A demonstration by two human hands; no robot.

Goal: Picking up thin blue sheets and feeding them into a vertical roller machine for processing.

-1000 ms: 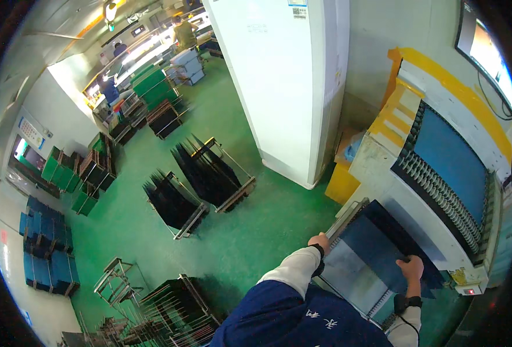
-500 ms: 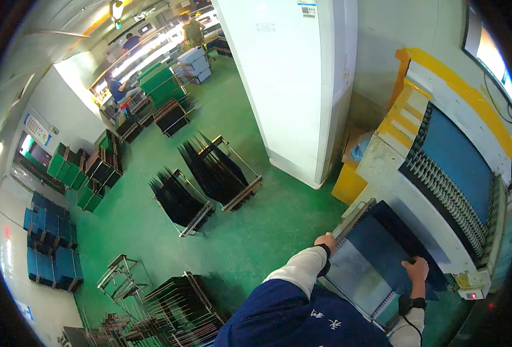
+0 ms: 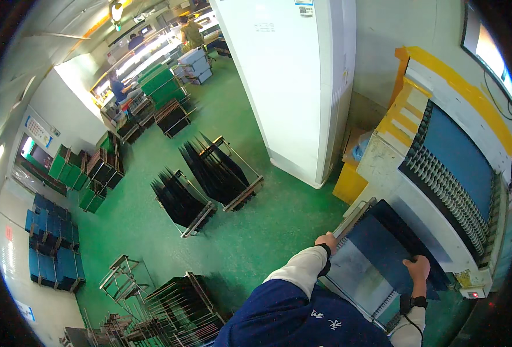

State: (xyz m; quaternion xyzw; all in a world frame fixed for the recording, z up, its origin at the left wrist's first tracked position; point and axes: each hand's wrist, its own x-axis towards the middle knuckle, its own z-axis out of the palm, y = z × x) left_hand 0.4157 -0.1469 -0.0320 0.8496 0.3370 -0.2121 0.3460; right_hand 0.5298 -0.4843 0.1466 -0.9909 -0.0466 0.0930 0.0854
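Dark blue panel [image 3: 383, 247] lies over the metal rack [image 3: 355, 217], right between the two hands! Left side first: the left hand [image 3: 326, 240] is at the rack's edge, fingers hidden, so I can't tell whether that grip is clenched. Across to the right hand [image 3: 419, 268], grasping the panel, thumb on its face. Good form, I'd say: steady rack, panel square, light edge pressure, clear of the white machine [image 3: 405, 199].

The left forearm [image 3: 296, 265] reaches forward, and the left hand [image 3: 326, 241] is curled just left of the dark blue panel [image 3: 380, 246]. The right hand [image 3: 419, 269] is at this panel's right side, thumb pointing left, other fingers hardly visible.
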